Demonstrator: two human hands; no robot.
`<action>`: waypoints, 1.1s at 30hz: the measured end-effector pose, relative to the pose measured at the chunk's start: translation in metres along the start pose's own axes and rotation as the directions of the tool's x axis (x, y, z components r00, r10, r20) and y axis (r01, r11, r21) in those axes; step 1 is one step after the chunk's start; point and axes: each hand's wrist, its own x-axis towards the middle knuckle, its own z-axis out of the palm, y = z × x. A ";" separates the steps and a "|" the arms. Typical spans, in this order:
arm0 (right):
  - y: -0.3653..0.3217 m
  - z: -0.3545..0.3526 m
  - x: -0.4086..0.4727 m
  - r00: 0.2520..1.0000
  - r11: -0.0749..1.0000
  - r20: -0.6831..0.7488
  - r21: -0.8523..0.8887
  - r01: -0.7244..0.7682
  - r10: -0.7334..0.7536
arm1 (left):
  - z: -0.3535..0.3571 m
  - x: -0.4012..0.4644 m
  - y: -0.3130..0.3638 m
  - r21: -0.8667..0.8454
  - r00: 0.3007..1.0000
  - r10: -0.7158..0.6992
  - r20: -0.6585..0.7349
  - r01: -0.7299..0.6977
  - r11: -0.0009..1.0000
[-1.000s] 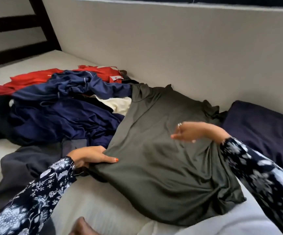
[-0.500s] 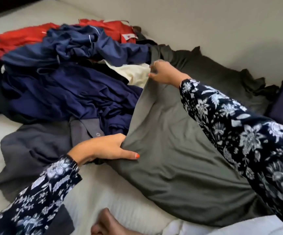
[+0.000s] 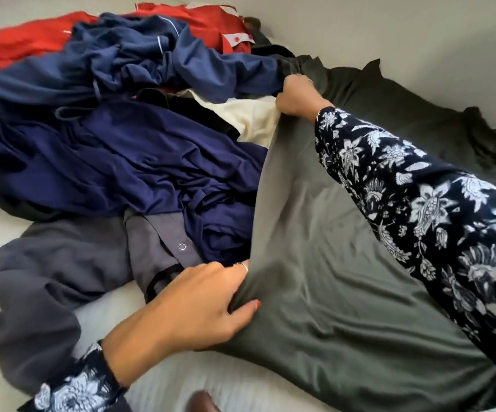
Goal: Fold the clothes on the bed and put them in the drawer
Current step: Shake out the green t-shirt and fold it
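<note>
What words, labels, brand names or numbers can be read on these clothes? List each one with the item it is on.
None can be read.
Red garment: a pale patch with a small red mark, too small and blurred to make out.
Grey garment: a plain metal snap, no lettering visible.
Olive-green cloth, gripped by the left hand and right hand: no print shows.
Navy clothes and cream cloth: no text.

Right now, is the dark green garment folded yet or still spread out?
Spread, not folded: the dark green garment lies as one broad layer on the bed, while the left hand and right hand grip its left edge.
</note>
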 end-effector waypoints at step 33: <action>0.199 -0.117 -0.371 0.816 0.874 0.324 -0.268 -0.405 0.478 | 0.076 0.062 0.161 -0.168 0.685 0.257 0.682 -0.196 0.966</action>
